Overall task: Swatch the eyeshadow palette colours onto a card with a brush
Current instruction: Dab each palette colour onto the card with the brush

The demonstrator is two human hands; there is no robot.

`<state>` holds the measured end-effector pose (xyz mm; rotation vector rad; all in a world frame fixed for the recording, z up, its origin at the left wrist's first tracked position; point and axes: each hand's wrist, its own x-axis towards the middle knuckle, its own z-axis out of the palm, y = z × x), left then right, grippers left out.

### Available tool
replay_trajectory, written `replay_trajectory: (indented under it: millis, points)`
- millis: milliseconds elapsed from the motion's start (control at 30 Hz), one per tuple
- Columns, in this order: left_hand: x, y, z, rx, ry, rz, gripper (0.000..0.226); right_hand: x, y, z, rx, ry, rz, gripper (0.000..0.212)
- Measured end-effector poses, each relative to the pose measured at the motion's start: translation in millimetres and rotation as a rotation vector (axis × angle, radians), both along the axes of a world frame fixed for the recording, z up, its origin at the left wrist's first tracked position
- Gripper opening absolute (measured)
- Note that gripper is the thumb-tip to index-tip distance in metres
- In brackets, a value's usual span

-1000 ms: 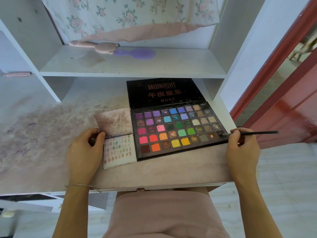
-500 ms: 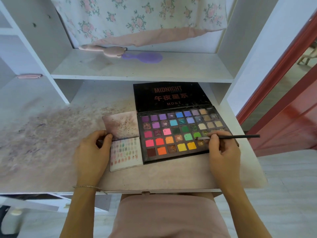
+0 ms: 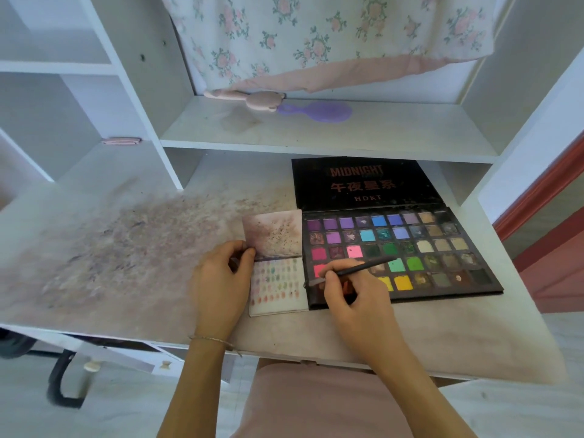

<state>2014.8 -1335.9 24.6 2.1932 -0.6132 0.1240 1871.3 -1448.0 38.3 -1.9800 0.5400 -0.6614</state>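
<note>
Brush point(image 3: 350, 272) in your right hand point(image 3: 354, 295) lies nearly flat, pinched between thumb and fingers close to the bristle end, with the tip just at the seam where the card point(image 3: 278, 289) meets the left edge of the eyeshadow palette point(image 3: 442, 248). Your left hand point(image 3: 221, 279) pinches the card's left edge at its fold, near the front edge of the desk point(image 3: 126, 248); both sit side by side there, touching. Rows of small colour dabs already fill much of the card's lower half, so you are likely carrying pigment across for the next dab. Aim for a bare patch beside the last dab, not over one. Lay the bristles flat and make one short, light stroke, so the powder does not scatter onto neighbouring swatches. Hold the card firmly, since it looks thin and could slide or lift under the brush. Whether the bristles are loaded is too small to tell.
</note>
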Motion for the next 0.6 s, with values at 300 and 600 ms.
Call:
replay_trajectory:
  millis: [300, 600]
  points:
    - [0.0, 0.2, -1.0, 0.008, -0.021, 0.011, 0.011, 1.6, 0.2, 0.0, -0.090, 0.118, 0.043, 0.030]
    - [0.2, -0.3, -1.7, 0.016, -0.020, 0.015, 0.012, 1.5, 1.4, 2.0, -0.098, 0.141, 0.034, 0.030]
